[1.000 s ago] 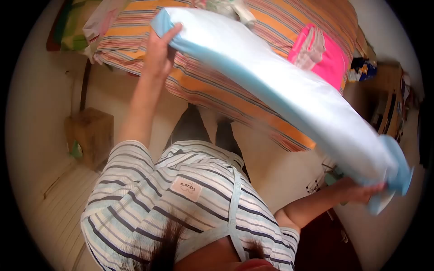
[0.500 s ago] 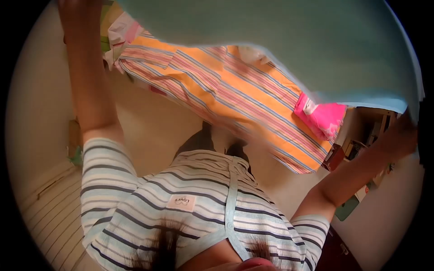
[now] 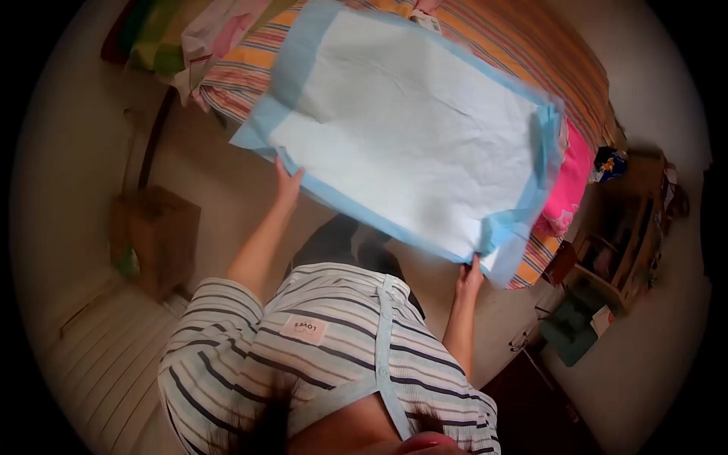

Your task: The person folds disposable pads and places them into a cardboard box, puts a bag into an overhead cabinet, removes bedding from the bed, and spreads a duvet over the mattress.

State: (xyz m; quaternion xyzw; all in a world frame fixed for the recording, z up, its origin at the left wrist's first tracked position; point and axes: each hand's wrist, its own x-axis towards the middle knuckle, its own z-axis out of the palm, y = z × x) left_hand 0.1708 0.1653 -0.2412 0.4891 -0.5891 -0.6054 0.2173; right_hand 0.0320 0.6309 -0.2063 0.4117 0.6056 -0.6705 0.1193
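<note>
We locate the pad (image 3: 402,129) ahead of both hands, spread above the bed (image 3: 523,38); we cannot tell whether its far part touches the cover.

Left hand (image 3: 287,183): closed on the near edge, a little inboard of the near left corner, pinching the blue border. Right hand (image 3: 471,279): closed on the same edge close to the near right corner, beside the bunched fold (image 3: 506,226). The pad hides the fingers beneath it, so we cannot confirm their full grip.

Reference axis: the pad's long side runs obliquely between the hands, its left end farther from the body, its right end nearer. The sheet extends forward from the hands. The right hand is the nearer one to the fold; the left hand lies well apart from it. The pink cloth (image 3: 570,178) lies on the bed, just beyond the pad's right end.
</note>
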